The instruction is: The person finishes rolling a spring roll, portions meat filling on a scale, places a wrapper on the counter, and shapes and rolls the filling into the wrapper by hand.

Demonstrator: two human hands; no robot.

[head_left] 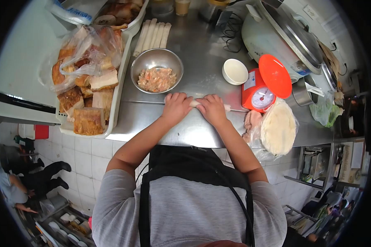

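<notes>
Side by side near the table's front edge, my left hand [177, 108] and my right hand [211, 109] are closed over a thin, pale spring roll [194, 103]. Its middle shows between my thumbs, and a bit of wrapper sticks out beyond my right hand. Just behind my left hand stands a steel bowl [138, 72] with pinkish minced filling [157, 79] in it. Several finished rolls [153, 36] lie in a row behind the bowl. To the right of my hands, a stack of round, pale wrappers [278, 128] rests on plastic at the edge.
A white tub [118, 96] of roasted meat chunks [89, 121] stands at the left. On the right are a red kitchen scale [253, 88], a small white bowl [235, 71] and a large lidded cooker [272, 37]. Another person [16, 187] is at the lower left.
</notes>
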